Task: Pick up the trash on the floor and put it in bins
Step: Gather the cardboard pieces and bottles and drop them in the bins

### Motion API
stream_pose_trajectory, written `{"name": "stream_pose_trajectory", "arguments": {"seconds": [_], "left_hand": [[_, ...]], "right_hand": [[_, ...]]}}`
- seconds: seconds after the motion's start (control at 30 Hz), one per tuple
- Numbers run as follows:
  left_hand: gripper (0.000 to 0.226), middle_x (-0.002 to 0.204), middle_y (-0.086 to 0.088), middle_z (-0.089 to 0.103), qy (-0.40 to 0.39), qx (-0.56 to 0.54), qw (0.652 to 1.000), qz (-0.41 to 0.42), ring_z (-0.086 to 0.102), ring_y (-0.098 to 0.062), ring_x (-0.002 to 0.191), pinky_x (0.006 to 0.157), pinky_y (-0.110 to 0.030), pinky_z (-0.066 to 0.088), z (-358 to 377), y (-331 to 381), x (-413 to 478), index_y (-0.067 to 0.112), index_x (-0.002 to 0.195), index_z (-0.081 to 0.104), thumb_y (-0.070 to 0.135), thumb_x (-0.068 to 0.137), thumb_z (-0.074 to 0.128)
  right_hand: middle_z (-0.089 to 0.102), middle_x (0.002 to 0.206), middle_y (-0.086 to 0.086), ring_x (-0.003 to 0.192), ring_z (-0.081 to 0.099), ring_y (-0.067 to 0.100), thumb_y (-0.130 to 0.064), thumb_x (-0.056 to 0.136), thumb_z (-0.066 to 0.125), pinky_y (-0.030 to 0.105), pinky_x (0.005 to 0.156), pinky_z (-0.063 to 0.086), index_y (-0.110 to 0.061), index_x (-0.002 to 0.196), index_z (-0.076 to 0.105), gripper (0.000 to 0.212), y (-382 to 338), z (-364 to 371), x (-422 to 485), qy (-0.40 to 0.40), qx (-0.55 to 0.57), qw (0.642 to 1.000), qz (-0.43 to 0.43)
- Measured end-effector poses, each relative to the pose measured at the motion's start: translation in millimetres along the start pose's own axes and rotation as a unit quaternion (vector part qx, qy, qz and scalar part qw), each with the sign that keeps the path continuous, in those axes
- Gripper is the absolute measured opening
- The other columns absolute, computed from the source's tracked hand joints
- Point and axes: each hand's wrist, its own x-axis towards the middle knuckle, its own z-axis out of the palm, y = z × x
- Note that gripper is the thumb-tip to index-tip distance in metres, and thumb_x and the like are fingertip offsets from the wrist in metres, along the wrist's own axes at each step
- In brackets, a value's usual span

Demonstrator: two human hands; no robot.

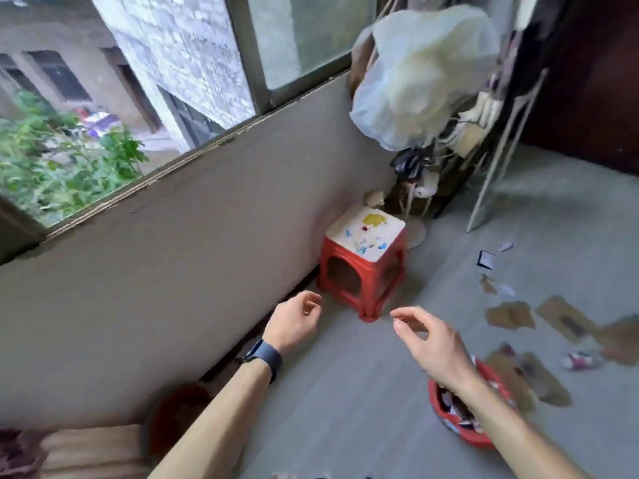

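Hovering over the smooth grey floor, the left hand (pixel 294 323) and right hand (pixel 432 344) are both hanging empty, fingers loosely curled. A square red plastic stool (pixel 363 267) with a white printed top is standing just beyond them against the wall (pixel 173 254). Torn brown cardboard pieces (pixel 510 314) and small paper scraps (pixel 506 290) are lying flat at the right, the longest strip running far-left to near-right. A round red bin (pixel 466 437) holding scraps is sitting near right, partly hidden under the right forearm. A crinkled white plastic bag (pixel 415 81) is hanging far off.
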Motion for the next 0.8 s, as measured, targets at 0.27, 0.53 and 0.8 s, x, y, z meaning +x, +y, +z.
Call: {"name": "stream_pose_trajectory", "arguments": {"seconds": [0.27,0.53,0.8], "left_hand": [[0.023,0.099,0.012,0.073,-0.147,0.060,0.976,0.149,0.069,-0.010,0.091,0.086,-0.025,0.053,181.2,215.6,-16.1,0.025,0.104,0.068,0.026,0.088,0.052],[0.026,0.101,0.008,0.073,-0.225,0.115,0.938,0.237,0.068,-0.010,0.092,0.079,-0.015,0.046,322.9,360.2,-8.6,0.028,0.108,0.070,0.023,0.090,0.051],[0.028,0.109,0.004,0.071,-0.263,0.125,0.923,0.252,0.066,-0.017,0.099,0.085,-0.022,0.049,446.9,490.4,53.2,0.026,0.113,0.067,0.021,0.093,0.048]], "right_hand": [[0.071,0.084,-0.024,0.082,0.066,-0.009,-0.016,0.091,0.068,0.004,0.073,0.046,-0.029,0.095,0.070,0.014,136.4,-229.9,-120.6,0.183,0.020,0.977,0.110],[0.070,0.090,-0.026,0.082,0.063,-0.012,-0.018,0.089,0.069,0.000,0.073,0.042,-0.042,0.090,0.063,0.025,224.2,-362.1,-166.7,0.276,0.000,0.943,0.186],[0.067,0.093,-0.027,0.088,0.062,-0.009,-0.021,0.091,0.066,0.003,0.078,0.041,-0.039,0.095,0.064,0.019,305.5,-511.6,-117.0,0.287,-0.028,0.934,0.212]]}}
